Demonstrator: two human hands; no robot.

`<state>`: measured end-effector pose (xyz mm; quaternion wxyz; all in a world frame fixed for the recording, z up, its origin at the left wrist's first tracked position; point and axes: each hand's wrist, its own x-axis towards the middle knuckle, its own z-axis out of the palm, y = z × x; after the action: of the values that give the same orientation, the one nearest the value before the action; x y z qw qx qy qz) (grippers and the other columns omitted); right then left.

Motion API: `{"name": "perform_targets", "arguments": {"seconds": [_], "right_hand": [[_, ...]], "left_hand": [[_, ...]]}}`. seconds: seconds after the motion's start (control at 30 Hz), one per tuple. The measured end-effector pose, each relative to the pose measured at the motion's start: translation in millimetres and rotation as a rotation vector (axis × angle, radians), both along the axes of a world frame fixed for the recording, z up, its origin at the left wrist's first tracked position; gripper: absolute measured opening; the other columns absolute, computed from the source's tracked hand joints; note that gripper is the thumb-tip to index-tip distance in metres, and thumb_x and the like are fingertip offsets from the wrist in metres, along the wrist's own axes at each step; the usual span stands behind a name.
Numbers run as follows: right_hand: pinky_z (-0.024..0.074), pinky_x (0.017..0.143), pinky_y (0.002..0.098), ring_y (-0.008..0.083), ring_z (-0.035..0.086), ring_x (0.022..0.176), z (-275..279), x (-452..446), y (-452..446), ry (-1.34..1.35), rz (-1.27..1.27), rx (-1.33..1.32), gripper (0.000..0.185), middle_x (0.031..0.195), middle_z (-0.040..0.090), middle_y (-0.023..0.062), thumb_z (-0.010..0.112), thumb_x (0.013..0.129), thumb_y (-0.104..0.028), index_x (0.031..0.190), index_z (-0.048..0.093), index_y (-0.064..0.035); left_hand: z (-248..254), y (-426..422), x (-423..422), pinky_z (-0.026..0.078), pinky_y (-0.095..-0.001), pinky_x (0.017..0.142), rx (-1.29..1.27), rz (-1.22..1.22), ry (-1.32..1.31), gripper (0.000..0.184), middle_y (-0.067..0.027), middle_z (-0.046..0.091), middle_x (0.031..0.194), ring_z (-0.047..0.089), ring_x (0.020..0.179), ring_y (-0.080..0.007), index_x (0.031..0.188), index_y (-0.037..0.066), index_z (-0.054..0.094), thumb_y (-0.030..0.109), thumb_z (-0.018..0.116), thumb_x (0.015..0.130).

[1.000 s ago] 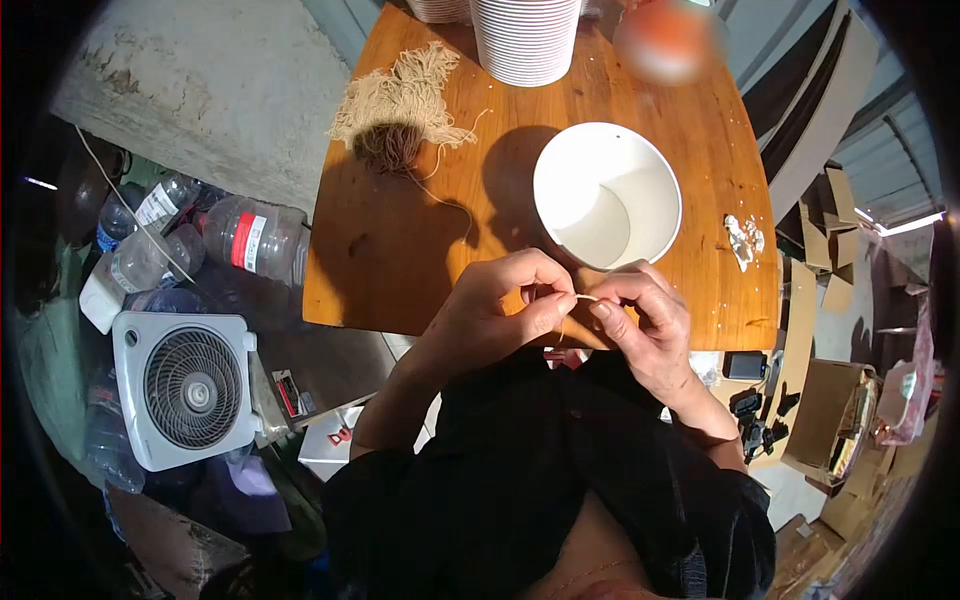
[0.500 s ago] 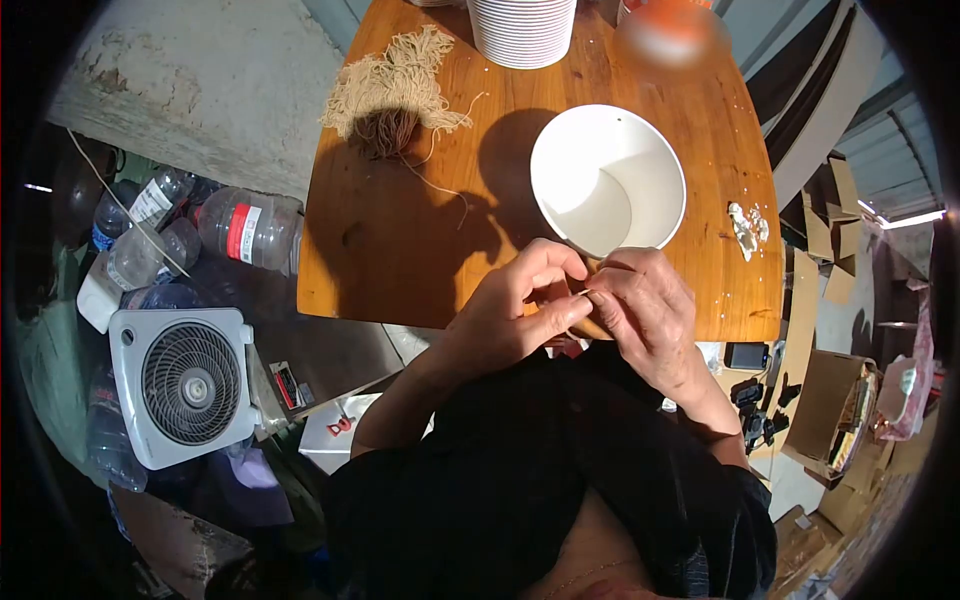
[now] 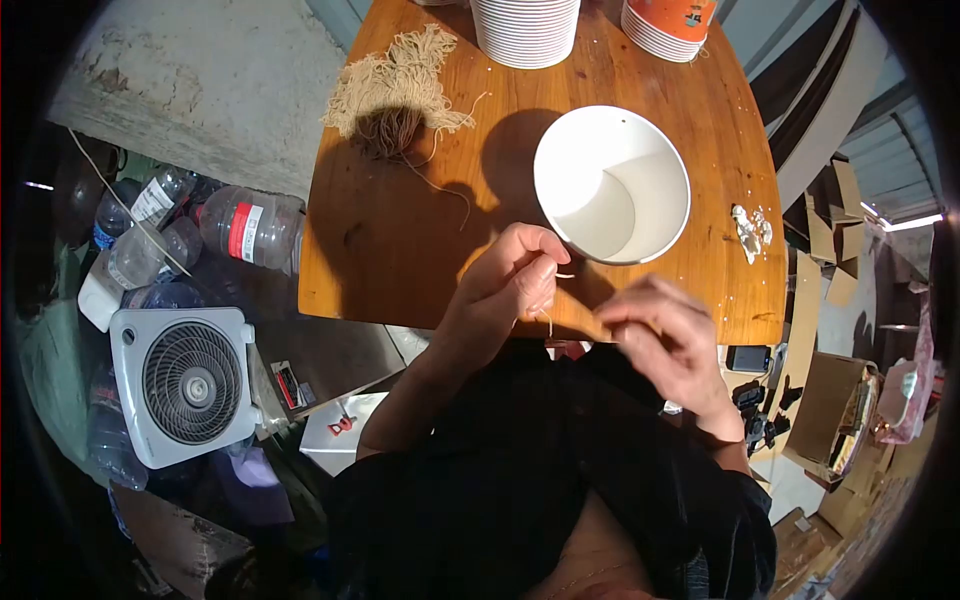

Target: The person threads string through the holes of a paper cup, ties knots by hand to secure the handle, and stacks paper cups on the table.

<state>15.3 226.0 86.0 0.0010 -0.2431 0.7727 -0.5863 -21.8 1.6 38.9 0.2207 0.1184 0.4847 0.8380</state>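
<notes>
Since the earlier frame, the right hand (image 3: 665,335) has moved away from the left hand (image 3: 510,285); it is blurred, so its grip I cannot tell. The left grip is clamped on a thin string (image 3: 564,276) above the table's (image 3: 735,130) near edge. A white tub (image 3: 650,190) stands just beyond, before stacked tubs (image 3: 526,35) at the far edge.

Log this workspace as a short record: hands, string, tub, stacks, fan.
left hand: fingers closed on a string
right hand: blurred; grip unclear
tub: white inside, standing on the table beyond the hands
string pile: on the table's left side
white stack: far side of the table
orange stack: right of the white stack
fan: left of the table
</notes>
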Motion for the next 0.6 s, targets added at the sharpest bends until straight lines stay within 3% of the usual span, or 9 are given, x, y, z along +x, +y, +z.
{"name": "perform_targets", "arguments": {"seconds": [0.1, 0.23, 0.27, 0.3, 0.37, 0.4, 0.47, 0.5, 0.6], "right_hand": [[0.0529, 0.07, 0.0339, 0.019, 0.067, 0.08, 18.0, 1.9, 8.5, -0.188, 0.517, -0.224, 0.039, 0.092, 0.069, 0.0103, 0.071, 0.096, -0.014, 0.129, 0.066, 0.0059], [0.0534, 0.067, 0.036, 0.0319, 0.067, 0.082, 33.8, 9.3, -11.8, -0.145, 1.0, -0.662, 0.059, 0.102, 0.062, 0.0231, 0.06, 0.106, -0.027, 0.148, 0.046, 0.0126], [0.0561, 0.065, 0.0366, 0.0349, 0.069, 0.076, 43.7, 8.0, -13.5, -0.199, 1.044, -0.721, 0.046, 0.096, 0.068, 0.0255, 0.067, 0.102, -0.017, 0.126, 0.06, 0.0211], [0.047, 0.051, 0.0332, 0.0235, 0.059, 0.063, 56.8, 25.8, -17.6, -0.258, 0.841, -0.739, 0.036, 0.088, 0.071, 0.0122, 0.059, 0.106, -0.03, 0.122, 0.074, -0.0022], [0.0535, 0.056, 0.0342, 0.027, 0.063, 0.064, 52.0, 22.2, -13.3, -0.206, 0.902, -0.737, 0.041, 0.093, 0.071, 0.0104, 0.063, 0.105, -0.034, 0.131, 0.069, -0.0029], [0.0556, 0.062, 0.0363, 0.0323, 0.068, 0.071, 48.9, 7.3, -12.7, -0.173, 1.085, -0.723, 0.034, 0.09, 0.068, 0.0238, 0.068, 0.1, -0.013, 0.115, 0.068, 0.0168], [0.0516, 0.06, 0.0333, 0.0252, 0.066, 0.073, 18.7, 10.1, -11.7, 0.018, 0.834, -0.79, 0.03, 0.088, 0.066, 0.0166, 0.068, 0.101, -0.018, 0.117, 0.072, 0.0072], [0.0506, 0.06, 0.0324, 0.0224, 0.065, 0.071, 16.7, 6.8, -4.7, -0.055, 0.659, -0.729, 0.013, 0.085, 0.069, 0.0127, 0.073, 0.096, -0.01, 0.1, 0.077, 0.0019], [0.0508, 0.069, 0.0316, 0.0216, 0.064, 0.077, 1.8, -4.6, -0.1, 0.167, 0.007, -0.13, 0.021, 0.093, 0.07, 0.0096, 0.079, 0.087, -0.003, 0.107, 0.072, -0.0003]], "left_hand": [[10.3, 8.6, 2.2, 0.032, -0.0255, 0.063, -0.032, 0.044, -0.106, 0.014, 0.0046, 0.039, 0.075, 0.035, 0.067, -0.0077, 0.115, 0.005, 0.052, 0.017, 0.051, 0.108], [4.7, 10.4, -0.2, 0.033, -0.0266, 0.065, 0.066, -0.024, -0.043, 0.012, 0.0032, 0.04, 0.075, 0.037, 0.067, -0.0091, 0.115, 0.006, 0.051, 0.015, 0.05, 0.107], [5.6, 11.3, -0.5, 0.033, -0.0266, 0.065, 0.067, -0.024, -0.041, 0.012, 0.0032, 0.04, 0.075, 0.037, 0.067, -0.0091, 0.115, 0.006, 0.051, 0.015, 0.05, 0.107], [7.3, 12.2, -0.2, 0.033, -0.0267, 0.066, 0.063, -0.008, -0.028, 0.012, 0.003, 0.041, 0.075, 0.037, 0.068, -0.0091, 0.115, 0.006, 0.051, 0.014, 0.05, 0.107], [7.7, 11.6, 0.6, 0.034, -0.0267, 0.066, 0.058, 0.016, -0.018, 0.012, 0.0028, 0.041, 0.075, 0.038, 0.068, -0.0092, 0.116, 0.006, 0.05, 0.013, 0.049, 0.107], [7.1, 11.0, 0.5, 0.034, -0.0271, 0.067, 0.073, 0.01, -0.019, 0.012, 0.0027, 0.042, 0.075, 0.039, 0.068, -0.0091, 0.116, 0.006, 0.051, 0.013, 0.05, 0.106], [7.0, 9.4, 1.0, 0.035, -0.0275, 0.067, 0.087, 0.005, -0.019, 0.013, 0.0025, 0.042, 0.075, 0.039, 0.068, -0.0091, 0.115, 0.005, 0.051, 0.014, 0.05, 0.106], [7.8, 8.4, 2.3, 0.035, -0.0264, 0.068, 0.099, -0.011, -0.015, 0.015, 0.002, 0.043, 0.081, 0.039, 0.072, -0.0084, 0.119, 0.004, 0.05, 0.014, 0.049, 0.107], [8.2, 6.9, 3.7, 0.037, -0.0262, 0.071, 0.115, -0.049, -0.054, 0.018, 0.0004, 0.045, 0.091, 0.04, 0.078, -0.0082, 0.123, 0.004, 0.048, 0.014, 0.048, 0.109]]}}
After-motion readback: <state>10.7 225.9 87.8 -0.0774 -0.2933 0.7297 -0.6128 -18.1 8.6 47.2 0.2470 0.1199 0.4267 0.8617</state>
